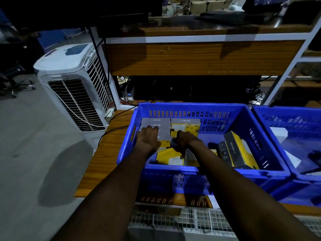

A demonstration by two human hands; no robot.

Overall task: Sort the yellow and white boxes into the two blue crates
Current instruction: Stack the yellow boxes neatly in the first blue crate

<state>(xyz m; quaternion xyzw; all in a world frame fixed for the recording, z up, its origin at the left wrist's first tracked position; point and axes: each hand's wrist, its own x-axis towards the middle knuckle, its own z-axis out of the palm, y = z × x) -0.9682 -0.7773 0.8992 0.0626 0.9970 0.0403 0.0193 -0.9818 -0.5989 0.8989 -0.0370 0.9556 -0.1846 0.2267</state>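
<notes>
Mid-sort, I judge: my left hand (149,136) presses flat on the row of boxes (155,121) in the left blue crate (191,106). My right hand (185,140) curls beside it, and I cannot tell what its grip holds. Next, stand a loose yellow box (169,156) alongside.

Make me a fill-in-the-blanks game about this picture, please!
1. The left hand and right hand both reach into a crate coloured ____.
2. That crate sits on a table made of ____.
3. The white air cooler stands to the crate's ____.
4. The tilted box by the crate's right wall is dark grey and ____.

Missing words: blue; wood; left; yellow.
</notes>
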